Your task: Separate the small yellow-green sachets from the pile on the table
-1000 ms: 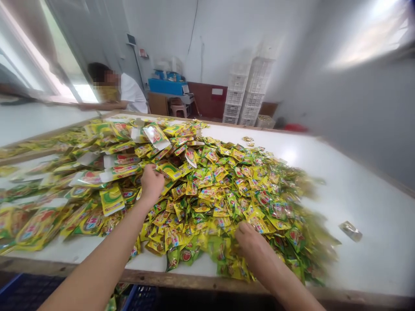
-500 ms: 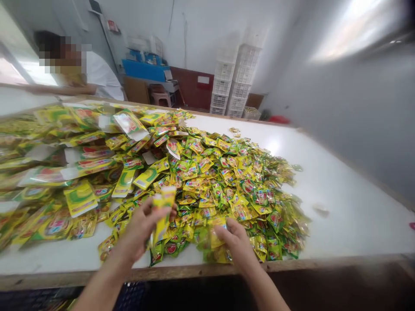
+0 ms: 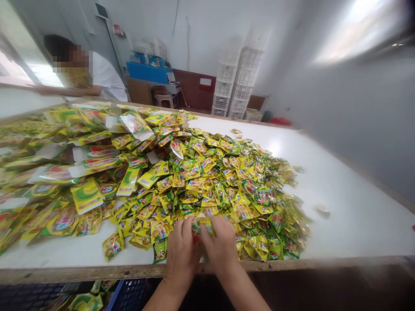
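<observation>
At table edge (image 3: 87, 273), left hand (image 3: 181, 248) and right hand (image 3: 223, 242), fingers (image 3: 188, 227) clamped on carton (image 3: 196, 233), mostly hidden between them

- A person (image 3: 110, 80) in white, beyond the left part of the table's (image 3: 350, 211) far edge
- A blue box (image 3: 149, 72) and a stool (image 3: 164, 96) past that edge, farther right
- Stacked white crates (image 3: 240, 86) beyond its middle
- Something red (image 3: 280, 122), blurred, near the far right corner
</observation>
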A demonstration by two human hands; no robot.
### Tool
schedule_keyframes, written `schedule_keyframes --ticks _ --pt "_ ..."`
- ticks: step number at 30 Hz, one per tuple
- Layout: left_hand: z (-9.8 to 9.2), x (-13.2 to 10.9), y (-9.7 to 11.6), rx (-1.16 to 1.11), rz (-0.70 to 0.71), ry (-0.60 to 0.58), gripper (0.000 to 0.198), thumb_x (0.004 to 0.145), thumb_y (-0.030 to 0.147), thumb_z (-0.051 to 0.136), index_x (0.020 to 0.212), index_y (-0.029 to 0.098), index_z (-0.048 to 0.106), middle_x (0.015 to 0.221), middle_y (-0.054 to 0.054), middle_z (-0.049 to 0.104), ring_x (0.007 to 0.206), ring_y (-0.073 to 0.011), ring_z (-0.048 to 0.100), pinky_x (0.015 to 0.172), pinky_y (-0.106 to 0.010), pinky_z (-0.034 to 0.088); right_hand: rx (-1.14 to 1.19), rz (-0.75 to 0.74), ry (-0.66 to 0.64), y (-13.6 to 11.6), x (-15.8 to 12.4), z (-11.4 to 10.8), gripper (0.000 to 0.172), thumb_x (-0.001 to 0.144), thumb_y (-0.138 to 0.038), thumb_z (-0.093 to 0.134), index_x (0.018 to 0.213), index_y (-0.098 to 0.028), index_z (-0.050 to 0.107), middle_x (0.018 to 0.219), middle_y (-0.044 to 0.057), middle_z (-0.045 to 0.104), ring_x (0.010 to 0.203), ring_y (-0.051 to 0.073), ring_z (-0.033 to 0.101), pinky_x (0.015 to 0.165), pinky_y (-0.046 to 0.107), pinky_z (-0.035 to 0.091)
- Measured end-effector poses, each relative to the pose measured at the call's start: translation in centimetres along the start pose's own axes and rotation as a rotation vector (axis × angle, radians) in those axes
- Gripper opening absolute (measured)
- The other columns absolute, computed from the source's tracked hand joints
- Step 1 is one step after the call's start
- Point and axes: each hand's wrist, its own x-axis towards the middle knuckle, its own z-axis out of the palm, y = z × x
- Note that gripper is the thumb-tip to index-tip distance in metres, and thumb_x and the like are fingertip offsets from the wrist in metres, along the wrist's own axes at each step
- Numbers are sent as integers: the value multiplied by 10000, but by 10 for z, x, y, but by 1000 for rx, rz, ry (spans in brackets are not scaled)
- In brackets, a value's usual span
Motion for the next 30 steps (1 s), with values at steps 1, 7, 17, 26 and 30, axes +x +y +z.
schedule_keyframes --ticks 1,7,17,26,30 --pt "2 0 1 -12 4 6 531 714 51 556 1225 177 485 1032 -110 585 954 -291 586 793 -408 479 -28 22 -64 0 3 -5 96 891 -242 577 821 -197 626 791 43 629 748 198 581 692 296 435" --pt "4 3 5 -387 -69 -15 438 743 195 641 1169 226 539 1022 -90 565 911 -282 591 770 -401 491 62 -115 -491 -2 27 -39 342 828 -71 581 1124 -242 603 1012 47 655 957 204 600 807 279 438" --pt "-18 -2 -19 -1132 -389 -382 271 811 270 669 1075 237 616 1033 -17 674 1019 -215 601 884 -283 472 190 -196 -349 6 35 -13 84 794 -173 748 817 -253 757 997 35 591 1016 207 505 868 306 432" --pt "-21 -1 -22 -1236 -482 -412 397 758 270 733 1142 211 652 1134 -52 709 1080 -263 619 900 -317 488 131 -193 -476 5 22 -20 119 847 -162 686 941 -233 707 1028 44 627 984 208 547 849 319 442" --pt "-19 -1 -24 -1231 -510 -416 411 744 292 747 1138 213 660 1100 -47 729 1012 -254 648 853 -306 503 83 -253 -506 3 22 -20 115 797 -329 757 884 -256 739 1076 58 622 1039 249 504 908 384 426"
